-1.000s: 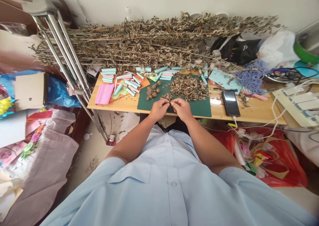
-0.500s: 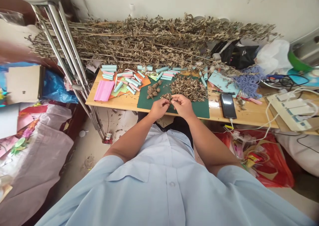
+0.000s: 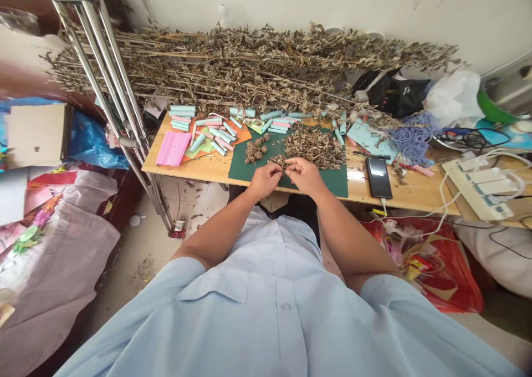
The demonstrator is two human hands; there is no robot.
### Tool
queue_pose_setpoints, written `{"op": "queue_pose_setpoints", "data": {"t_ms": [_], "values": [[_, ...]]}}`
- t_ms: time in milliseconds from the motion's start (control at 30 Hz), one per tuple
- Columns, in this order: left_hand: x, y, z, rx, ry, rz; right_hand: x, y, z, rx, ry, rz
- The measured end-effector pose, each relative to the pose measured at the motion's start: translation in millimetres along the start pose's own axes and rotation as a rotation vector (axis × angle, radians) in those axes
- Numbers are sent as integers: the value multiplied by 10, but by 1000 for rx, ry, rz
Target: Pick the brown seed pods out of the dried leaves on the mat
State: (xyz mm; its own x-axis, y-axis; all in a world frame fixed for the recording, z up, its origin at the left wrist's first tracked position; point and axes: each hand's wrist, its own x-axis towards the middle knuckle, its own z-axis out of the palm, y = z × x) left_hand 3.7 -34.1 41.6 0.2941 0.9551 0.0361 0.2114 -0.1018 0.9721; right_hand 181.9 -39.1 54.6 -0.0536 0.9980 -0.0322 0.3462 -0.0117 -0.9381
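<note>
Our left hand (image 3: 265,181) and right hand (image 3: 305,176) have fingers bent in close by the mat's front edge; we can't tell if they pinch any leaf. The crinkly brown dry leaves (image 3: 315,147) fill the green flat mat's (image 3: 249,172) back right corner. Bumpy brown round balls (image 3: 256,149) sit near its left edge.

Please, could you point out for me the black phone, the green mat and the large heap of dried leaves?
Black phone (image 3: 379,178): head view, middle of its screen.
Green mat (image 3: 241,171): head view, bare surface near its front edge.
Heap of dried leaves (image 3: 315,147): head view, its middle.
</note>
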Motion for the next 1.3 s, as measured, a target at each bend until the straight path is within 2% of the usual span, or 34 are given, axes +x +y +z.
{"op": "queue_pose_setpoints", "data": {"t_ms": [267,533,800,1067,1233,1300], "values": [[6,6,-9,65,23,9,10,-18,6,-16,58,3],[8,-40,24,-49,56,-34,78,15,-53,42,125,29],[21,-27,44,-125,131,-78,91,-25,100,318,187,122],[67,-121,120,-81,338,-51,19,-91,142,500,202,185],[64,-112,145,-124,369,-58,-21,-115,187,561,188,211],[44,-89,126,-136,345,-44,-31,-113,207,602,184,218]]}}
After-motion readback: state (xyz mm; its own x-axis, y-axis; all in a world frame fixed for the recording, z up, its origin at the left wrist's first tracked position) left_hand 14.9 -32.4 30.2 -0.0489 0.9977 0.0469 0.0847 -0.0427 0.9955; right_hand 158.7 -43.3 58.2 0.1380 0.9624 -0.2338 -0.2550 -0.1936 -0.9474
